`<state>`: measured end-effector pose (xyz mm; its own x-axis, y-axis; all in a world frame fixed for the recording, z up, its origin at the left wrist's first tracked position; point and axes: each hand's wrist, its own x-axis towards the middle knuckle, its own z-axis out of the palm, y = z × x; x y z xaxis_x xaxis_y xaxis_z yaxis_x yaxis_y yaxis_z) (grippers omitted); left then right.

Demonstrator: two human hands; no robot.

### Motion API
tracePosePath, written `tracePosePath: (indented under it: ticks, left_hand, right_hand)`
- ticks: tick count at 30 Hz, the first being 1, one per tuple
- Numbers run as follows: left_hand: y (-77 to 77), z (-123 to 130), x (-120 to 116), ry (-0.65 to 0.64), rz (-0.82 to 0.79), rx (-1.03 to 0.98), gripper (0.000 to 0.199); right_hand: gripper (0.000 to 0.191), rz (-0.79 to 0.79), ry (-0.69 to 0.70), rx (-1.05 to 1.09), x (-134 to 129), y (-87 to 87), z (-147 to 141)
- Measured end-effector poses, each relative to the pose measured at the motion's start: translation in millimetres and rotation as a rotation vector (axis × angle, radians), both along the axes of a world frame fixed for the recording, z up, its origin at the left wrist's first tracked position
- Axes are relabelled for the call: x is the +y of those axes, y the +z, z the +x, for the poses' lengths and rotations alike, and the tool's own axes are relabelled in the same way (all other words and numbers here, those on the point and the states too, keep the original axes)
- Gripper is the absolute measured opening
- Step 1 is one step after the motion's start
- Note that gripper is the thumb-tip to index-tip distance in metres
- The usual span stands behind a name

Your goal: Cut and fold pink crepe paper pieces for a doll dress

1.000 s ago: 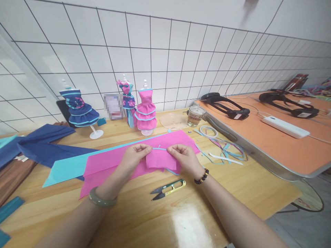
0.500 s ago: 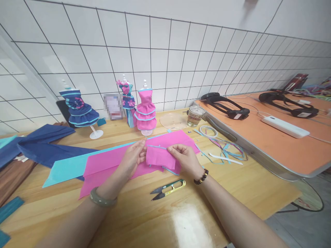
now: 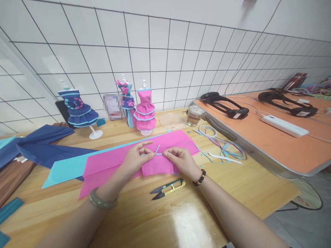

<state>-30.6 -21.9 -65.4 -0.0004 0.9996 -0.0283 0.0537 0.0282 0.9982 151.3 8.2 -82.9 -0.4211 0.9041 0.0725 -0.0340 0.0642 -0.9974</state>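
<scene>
Between my hands hangs a small pink fabric piece (image 3: 157,166) with a light blue strip (image 3: 158,154) along its top edge; a short end of blue sticks up near my left fingertips. My left hand (image 3: 138,156) pinches the top edge at the left, thumb against finger. My right hand (image 3: 181,159) pinches the same edge at the right. Beneath lie larger pink fabric sheets (image 3: 103,163) and a light blue sheet (image 3: 66,169). Thread snips (image 3: 168,188) with a yellow and green handle rest on the table just below the fabric.
Three small dress forms, one in pink (image 3: 145,110) and one in navy (image 3: 80,109), stand at the back. A glass (image 3: 195,116), tape roll (image 3: 208,131) and ribbon scraps lie right of centre. Navy fabric (image 3: 46,143) lies left; an orange table (image 3: 271,148) adjoins at right.
The small pink piece has moved slightly down and left. My left hand has turned and now pinches its top edge with the index fingertip and thumb. A short blue end now sticks up.
</scene>
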Motion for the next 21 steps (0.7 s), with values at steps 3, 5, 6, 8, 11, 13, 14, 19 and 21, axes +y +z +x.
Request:
tracePosePath:
  ticks: [3,5,6,8,11,13,14,19,21]
  left_hand:
    - [0.5,-8,4,0.122,0.000,-0.136,0.050]
    - [1.9,-13,7,0.236,-0.004,-0.278,0.049]
    - [2.8,-15,8,0.284,-0.007,-0.342,0.049]
    - [4.4,-17,10,0.344,-0.016,-0.431,0.048]
    - [4.5,-17,11,0.358,-0.023,-0.483,0.045]
    - [2.4,-17,12,0.351,-0.027,-0.493,0.042]
    - [0.8,-17,12,0.343,-0.028,-0.495,0.042]
    - [-7.8,-18,13,0.266,-0.018,-0.465,0.041]
    - [-9.7,-18,13,0.233,-0.023,-0.453,0.040]
  right_hand:
    - [0.028,0.077,-0.155,-0.030,9,-5.8,5]
    - [0.028,0.176,-0.252,-0.151,15,-11.1,9]
    - [0.027,0.243,-0.265,-0.241,17,-13.6,11]
    - [0.025,0.402,-0.242,-0.433,19,-17.4,13]
    - [0.030,0.592,-0.179,-0.629,17,-18.0,14]
    - [0.037,0.686,-0.130,-0.688,15,-16.0,14]
    - [0.042,0.732,-0.099,-0.708,13,-14.9,13]
    - [0.040,0.884,0.053,-0.821,8,-13.0,10]
    - [0.029,0.890,0.067,-0.827,8,-12.3,11]
